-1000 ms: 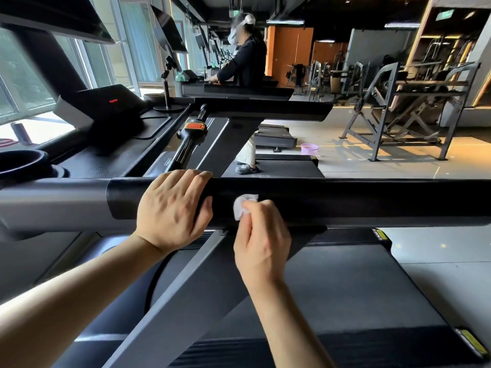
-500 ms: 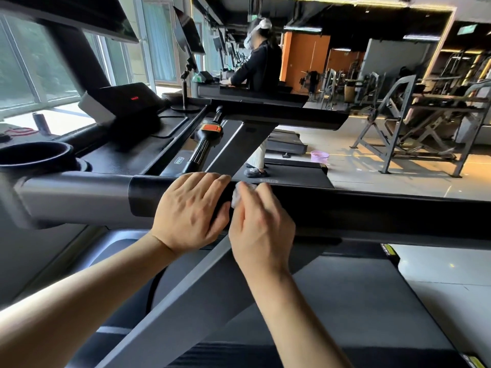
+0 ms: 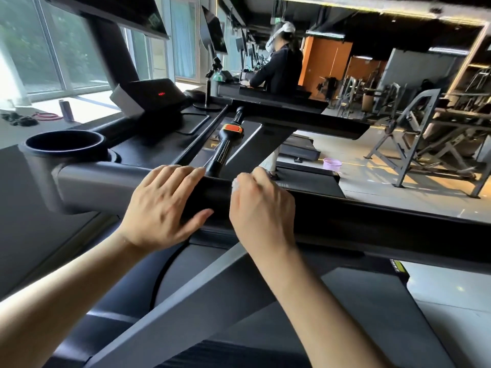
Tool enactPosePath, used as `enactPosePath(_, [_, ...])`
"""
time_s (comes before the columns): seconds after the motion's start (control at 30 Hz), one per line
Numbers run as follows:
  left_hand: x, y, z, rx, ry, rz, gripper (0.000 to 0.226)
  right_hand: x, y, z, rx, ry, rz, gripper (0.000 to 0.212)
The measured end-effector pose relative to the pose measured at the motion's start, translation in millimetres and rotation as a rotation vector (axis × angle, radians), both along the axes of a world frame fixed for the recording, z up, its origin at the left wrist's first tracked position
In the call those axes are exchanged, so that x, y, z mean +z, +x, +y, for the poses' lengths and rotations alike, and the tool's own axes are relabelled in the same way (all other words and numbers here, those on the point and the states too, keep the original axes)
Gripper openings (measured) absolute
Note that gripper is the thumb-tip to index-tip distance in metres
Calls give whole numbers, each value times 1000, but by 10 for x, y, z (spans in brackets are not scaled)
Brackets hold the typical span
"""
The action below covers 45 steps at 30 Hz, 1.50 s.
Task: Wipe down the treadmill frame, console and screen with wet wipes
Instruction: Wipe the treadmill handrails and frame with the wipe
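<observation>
**Wiping the handrail with little wipe to spare**

Head view: the right hand [image 3: 261, 208] pinches a bunched wet wipe [image 3: 236, 184] against the black handrail [image 3: 372, 221], the wipe peeking out at its 11 o'clock. The left hand [image 3: 162, 205] lies flat on the rail at 9 o'clock, just beside. Likely risks: the wad slipping free, and the patch under the left hand going unwiped.

Slides the wipe [image 3: 235, 185] up from the handrail's [image 3: 372, 216] near face onto its top, bringing right hand [image 3: 261, 208] nearer left hand [image 3: 162, 205].
</observation>
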<state>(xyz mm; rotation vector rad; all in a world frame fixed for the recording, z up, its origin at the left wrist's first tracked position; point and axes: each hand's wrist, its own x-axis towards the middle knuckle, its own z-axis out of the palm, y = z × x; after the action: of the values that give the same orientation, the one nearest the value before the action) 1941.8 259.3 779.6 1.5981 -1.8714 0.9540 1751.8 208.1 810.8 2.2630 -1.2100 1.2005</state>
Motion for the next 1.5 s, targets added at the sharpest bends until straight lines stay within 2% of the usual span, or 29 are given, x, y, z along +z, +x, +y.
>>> enactPosePath(0.13, [-26,15,-5,-28,-33,3,67,-120,-232,-18,30,-79,-4,15])
enactPosePath(0.27, [-64,-11,-47,-21,-95,37,66,-192,-699,-139,-143,-76,-123,23])
enactPosePath(0.37, [-95,-44,-89,-18,-137,60,65,-203,-519,-111,-199,-63,-174,18])
enactPosePath(0.53, [-80,26,-66,-50,-106,10,66,-246,149,108,61,-146,-78,16])
enactPosePath(0.63, [-72,64,-52,-55,-93,-5,65,-375,-90,78,155,-219,-100,23])
enactPosePath(0.7, [-83,45,-63,-49,-110,4,64,-556,-426,31,105,-253,-184,26])
enactPosePath(0.8, [-130,10,-109,-25,-150,29,64,-750,-736,-23,-25,-120,-437,24])
enactPosePath(0.87, [-146,-8,-122,-10,-168,45,64,-777,-607,-2,-59,3,-592,24])
enactPosePath(0.97, [-161,-11,-114,-6,-162,51,65,-764,-166,105,95,-79,-506,11])
enactPosePath(1.07, [-149,10,-95,-23,-142,48,66,-711,103,176,223,-122,-387,19])
enactPosePath(1.13, [-154,21,-90,-32,-141,48,67,-721,2,171,213,-97,-364,19])
enactPosePath(1.2, [-162,4,-100,-24,-160,58,66,-778,-274,107,109,-78,-403,17])
enactPosePath(1.33, [-187,-65,-135,6,-192,89,65,-836,-651,37,-53,39,-612,12])
enactPosePath(1.4, [-194,-74,-141,8,-191,90,65,-804,-470,103,-38,101,-651,10])
enactPosePath(1.5, [-193,-40,-126,0,-175,66,67,-715,-17,215,124,98,-535,14])
